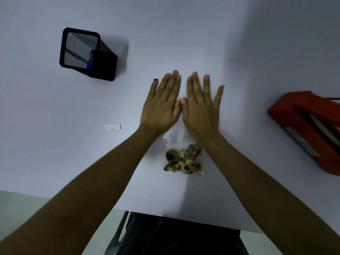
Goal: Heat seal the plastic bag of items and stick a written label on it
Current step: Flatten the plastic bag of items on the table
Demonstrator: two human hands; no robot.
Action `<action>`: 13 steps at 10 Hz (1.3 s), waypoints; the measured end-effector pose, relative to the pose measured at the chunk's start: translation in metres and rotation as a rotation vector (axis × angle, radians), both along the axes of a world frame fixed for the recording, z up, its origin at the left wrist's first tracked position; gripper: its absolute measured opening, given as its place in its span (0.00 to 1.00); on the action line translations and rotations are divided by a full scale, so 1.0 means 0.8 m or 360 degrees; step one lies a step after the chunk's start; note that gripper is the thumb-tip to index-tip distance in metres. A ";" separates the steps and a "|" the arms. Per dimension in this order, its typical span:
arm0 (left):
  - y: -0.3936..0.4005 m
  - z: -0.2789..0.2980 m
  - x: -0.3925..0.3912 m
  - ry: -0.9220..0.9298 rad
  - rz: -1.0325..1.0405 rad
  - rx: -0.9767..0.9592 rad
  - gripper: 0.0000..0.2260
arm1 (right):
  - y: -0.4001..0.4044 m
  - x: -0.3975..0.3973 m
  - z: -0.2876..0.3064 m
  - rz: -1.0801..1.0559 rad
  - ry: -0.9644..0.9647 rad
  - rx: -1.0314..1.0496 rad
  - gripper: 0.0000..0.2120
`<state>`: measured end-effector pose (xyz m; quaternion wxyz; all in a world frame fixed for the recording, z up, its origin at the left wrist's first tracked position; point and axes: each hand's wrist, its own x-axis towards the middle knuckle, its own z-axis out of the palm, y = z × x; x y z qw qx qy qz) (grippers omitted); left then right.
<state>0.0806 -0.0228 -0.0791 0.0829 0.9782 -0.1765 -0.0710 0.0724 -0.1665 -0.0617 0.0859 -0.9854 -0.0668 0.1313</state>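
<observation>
Two flat, empty hands, left (159,109) and right (200,111), fingers (207,85) spread, one bag (184,157), one label (113,127) at nine o'clock, one sealer (309,129) at three, white bench (55,144).

Bag (184,159) between label (113,127) and sealer (311,129)

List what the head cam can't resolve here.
- plastic bag mouth: under the wrists of the left hand and right hand, so sealed or open is unclear.
- label strip: any writing too small to read.
- red heat sealer: cut off by the right edge.
- mesh pen holder contents: dark, only a blue tip shows.
</observation>
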 end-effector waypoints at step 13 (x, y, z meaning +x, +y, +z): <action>-0.009 -0.001 0.001 0.0007 0.0056 -0.0050 0.27 | -0.033 0.005 0.010 -0.0256 -0.0044 0.0003 0.29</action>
